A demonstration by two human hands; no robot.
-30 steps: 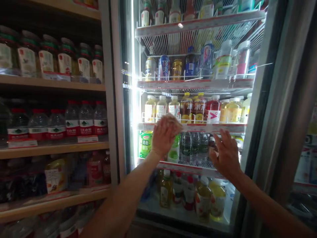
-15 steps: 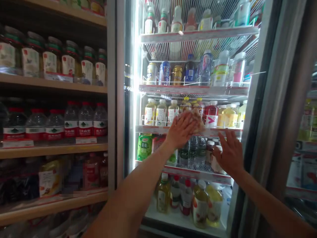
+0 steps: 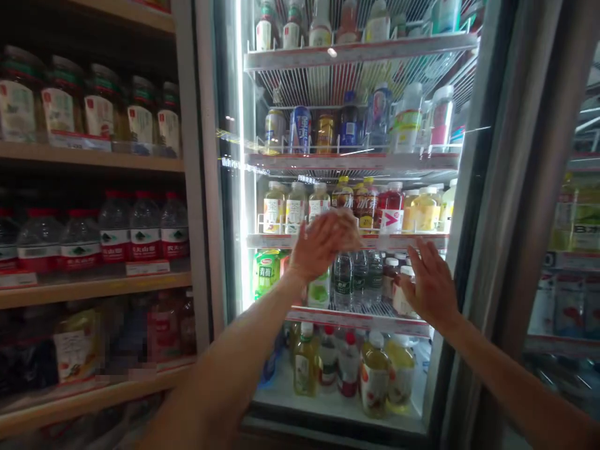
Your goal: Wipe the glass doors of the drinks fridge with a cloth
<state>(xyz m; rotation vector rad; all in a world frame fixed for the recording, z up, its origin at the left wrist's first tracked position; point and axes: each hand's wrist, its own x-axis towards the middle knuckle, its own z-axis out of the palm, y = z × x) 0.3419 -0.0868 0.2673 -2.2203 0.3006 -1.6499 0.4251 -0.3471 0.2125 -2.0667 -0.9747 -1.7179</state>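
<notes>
My left hand (image 3: 316, 245) presses a light, crumpled cloth (image 3: 347, 231) to the glass door of the lit drinks fridge, at the height of the middle shelf. Its fingers lie over the cloth and partly hide it. To the right, my right hand (image 3: 430, 284) is raised with fingers apart, holding nothing. It is at or close to the glass; whether it touches I cannot tell. Behind the glass, a red drink bottle (image 3: 390, 209) and tea bottles (image 3: 273, 209) stand near the hands, with clear water bottles (image 3: 343, 281) on the shelf below.
To the left, an open wooden shelf (image 3: 94, 290) carries several red-capped water bottles (image 3: 143, 228) and jars (image 3: 59, 103). A metal frame post (image 3: 199, 169) divides it from the fridge. On the right is a thick metal door edge (image 3: 520, 187), with more drinks beyond it.
My left hand and the cloth have moved left across the glass. The right hand has hardly moved. The view has shifted slightly, so the fridge appears further left.
</notes>
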